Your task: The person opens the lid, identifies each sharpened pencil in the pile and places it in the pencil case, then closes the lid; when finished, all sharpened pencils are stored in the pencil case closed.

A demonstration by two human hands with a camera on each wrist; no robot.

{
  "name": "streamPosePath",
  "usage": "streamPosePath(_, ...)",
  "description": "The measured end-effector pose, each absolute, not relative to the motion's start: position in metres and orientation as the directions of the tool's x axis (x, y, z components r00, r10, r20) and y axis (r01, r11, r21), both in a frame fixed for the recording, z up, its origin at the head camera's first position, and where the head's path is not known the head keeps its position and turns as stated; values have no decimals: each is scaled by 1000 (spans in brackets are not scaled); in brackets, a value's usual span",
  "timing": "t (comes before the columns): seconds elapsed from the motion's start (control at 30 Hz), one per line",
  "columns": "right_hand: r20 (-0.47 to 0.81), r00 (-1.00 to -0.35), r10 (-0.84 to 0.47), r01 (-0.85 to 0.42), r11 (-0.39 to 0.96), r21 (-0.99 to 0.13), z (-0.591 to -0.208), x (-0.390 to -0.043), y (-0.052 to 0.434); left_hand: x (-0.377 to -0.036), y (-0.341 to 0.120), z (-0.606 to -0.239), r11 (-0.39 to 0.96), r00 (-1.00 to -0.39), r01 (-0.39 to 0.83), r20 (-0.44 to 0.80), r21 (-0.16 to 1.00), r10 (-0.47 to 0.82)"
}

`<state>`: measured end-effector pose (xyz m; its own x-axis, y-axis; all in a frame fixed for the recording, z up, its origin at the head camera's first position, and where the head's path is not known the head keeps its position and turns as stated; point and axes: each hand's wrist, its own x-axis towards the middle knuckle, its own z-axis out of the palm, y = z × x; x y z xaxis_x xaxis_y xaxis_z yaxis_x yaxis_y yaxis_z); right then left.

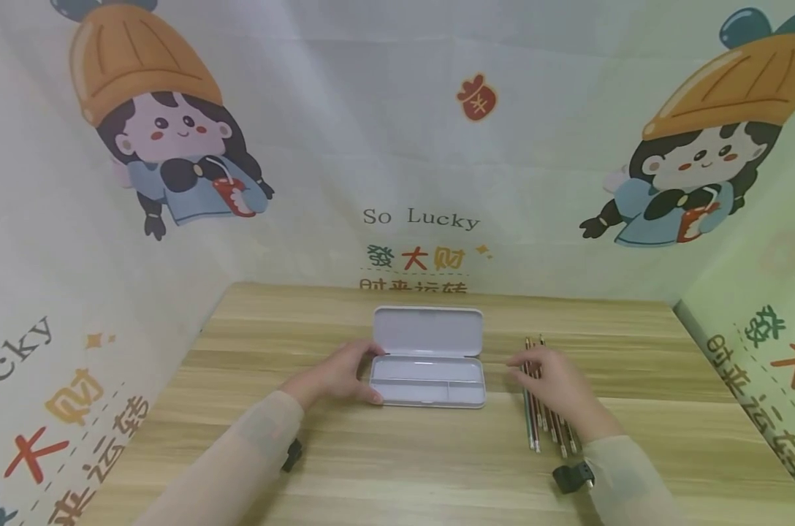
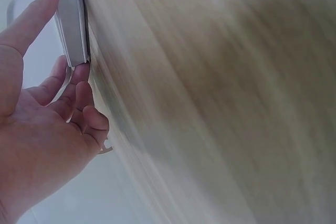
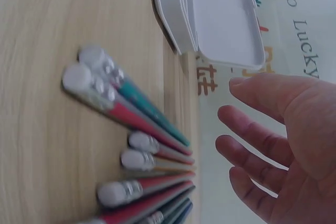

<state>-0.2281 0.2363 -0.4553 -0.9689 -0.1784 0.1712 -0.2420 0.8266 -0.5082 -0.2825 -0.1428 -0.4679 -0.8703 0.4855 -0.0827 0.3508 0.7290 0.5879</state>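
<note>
- I see the white pencil case (image 1: 429, 380) lying open at the middle of the wooden table (image 1: 397, 467), its lid standing up at the back, its tray compartments bare.
- The left hand (image 1: 337, 374) holds the case's left end, thumb against the far side and fingers at the near corner (the left wrist view shows the fingertips on the rim).
- The right hand (image 1: 555, 383) hovers over the row of pencils (image 1: 547, 420) lying just right of the case, fingers relaxed and spread, gripping nothing.
- My reading: the case is opened and steadied; no pencil is inside yet, so the whole row is left to handle.
</note>
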Motion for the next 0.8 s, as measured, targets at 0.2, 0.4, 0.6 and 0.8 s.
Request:
streamPosePath(0.2, 165, -976, -144, -209, 837, -506, -452, -226, 251, -283, -142, -469, 723, -869, 350, -82, 595, 488)
streamPosePath(0.4, 166, -976, -143, -207, 851, -482, -455, -220, 266, -282, -142, -467, 725, -872, 343, -85, 597, 482)
streamPosePath(0.6, 155, -978, -140, -199, 845, -496, -455, -216, 279, -281, -142, -466, 729, -873, 338, -92, 595, 479)
streamPosePath(0.8, 116, -987, -109, -154, 849, -505, -456, -214, 292, -282, -143, -468, 730, -873, 341, -88, 593, 479)
